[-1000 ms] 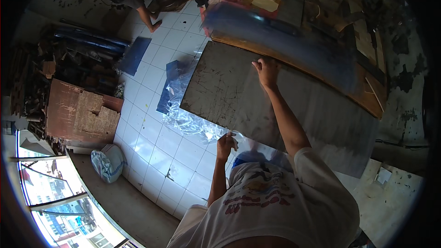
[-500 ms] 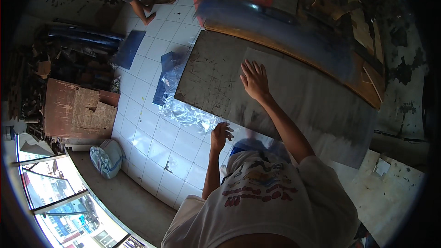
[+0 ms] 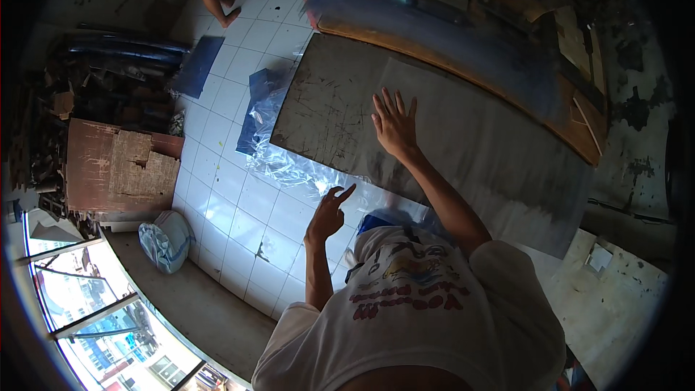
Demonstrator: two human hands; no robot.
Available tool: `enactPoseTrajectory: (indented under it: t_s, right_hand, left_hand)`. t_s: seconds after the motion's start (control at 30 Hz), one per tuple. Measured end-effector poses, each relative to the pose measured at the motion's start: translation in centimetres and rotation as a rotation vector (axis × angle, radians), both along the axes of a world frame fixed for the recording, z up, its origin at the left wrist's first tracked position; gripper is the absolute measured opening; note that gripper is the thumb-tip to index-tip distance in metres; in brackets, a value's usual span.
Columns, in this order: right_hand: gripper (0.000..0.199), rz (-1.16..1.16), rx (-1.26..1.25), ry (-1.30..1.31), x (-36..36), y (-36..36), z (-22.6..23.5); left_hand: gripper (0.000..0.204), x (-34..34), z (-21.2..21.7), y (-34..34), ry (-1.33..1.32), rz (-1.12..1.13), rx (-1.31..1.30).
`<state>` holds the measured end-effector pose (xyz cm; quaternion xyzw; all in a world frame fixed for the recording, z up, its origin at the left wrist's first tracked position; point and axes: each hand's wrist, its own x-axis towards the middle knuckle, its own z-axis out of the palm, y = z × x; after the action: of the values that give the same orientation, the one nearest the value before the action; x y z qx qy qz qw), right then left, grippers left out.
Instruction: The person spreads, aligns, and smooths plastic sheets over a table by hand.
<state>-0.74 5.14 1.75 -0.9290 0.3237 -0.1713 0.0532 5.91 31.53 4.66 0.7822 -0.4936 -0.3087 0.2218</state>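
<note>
My right hand [image 3: 395, 127] lies palm down with fingers spread near the left end of a smooth grey sheet [image 3: 478, 141]. The sheet covers much of a dark, scratched board [image 3: 322, 101], whose bare left end shows cut marks. Off the board's near edge hangs my left hand [image 3: 327, 216], over the tiled floor. Its index finger points out toward the board and the other fingers are partly bent; nothing shows in it. Crumpled clear plastic film [image 3: 289, 172] lies along the board's near-left edge, just beyond that hand.
Behind the board runs a wood-edged table [image 3: 434, 36] with a bluish surface. Scrap and a worn brown panel [image 3: 90, 166] are piled at left, near a white sack [image 3: 166, 241]. Another person's leg [image 3: 211, 6] is at far left. A pale board [image 3: 615, 297] lies at right.
My left hand has moved left, away from the board's edge, and its index finger now stretches out. The right hand stays flat on the sheet, slightly nearer me. The view has shifted a little.
</note>
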Motion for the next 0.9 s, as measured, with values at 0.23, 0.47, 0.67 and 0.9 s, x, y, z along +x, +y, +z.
enactPoseTrajectory:
  t_s: [0.23,0.47,0.67,0.9]
  right_hand:
    - [0.041,0.008,0.086,-0.01,-1.0,3.7,1.5]
    - [0.042,-0.047,0.169,-0.17,-1.5,-0.5,-0.9]
    - [0.043,-0.152,0.059,-0.152,0.8,-8.1,-1.1]
    - [0.045,-0.063,0.098,-0.145,-9.5,-4.7,-0.5]
  left_hand:
    - [0.045,2.9,0.8,-12.1,-0.019,0.002,-0.363]
    - [0.047,2.5,-2.9,-17.4,-0.575,-0.163,-0.273]
    - [0.056,0.3,-2.5,-18.6,-0.692,-0.145,-0.15]
    - [0.058,0.1,-3.4,-21.1,-0.618,-0.232,-0.213]
